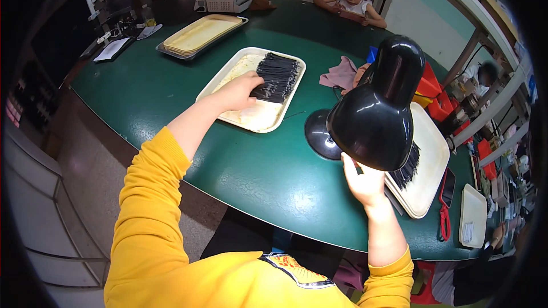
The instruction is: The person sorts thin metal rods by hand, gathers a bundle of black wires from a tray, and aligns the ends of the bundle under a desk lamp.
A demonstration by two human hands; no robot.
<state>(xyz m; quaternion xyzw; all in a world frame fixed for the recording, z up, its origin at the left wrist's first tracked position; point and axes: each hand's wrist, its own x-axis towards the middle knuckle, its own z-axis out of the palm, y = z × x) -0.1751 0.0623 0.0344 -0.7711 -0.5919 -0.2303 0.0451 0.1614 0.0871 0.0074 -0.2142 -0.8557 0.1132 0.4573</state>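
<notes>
Near the frame's centre, the left hand touched the left edge of a dense row of thin black strips, which lay in the right part of a cream rectangular tray on the glossy green tabletop. Whether its grip pinched any strips could not be told. Right of centre, the right hand was just below the shade of a shiny black desk lamp, its grip partly hidden, so its state was unclear. More black strips lay on stacked cream trays at right.
</notes>
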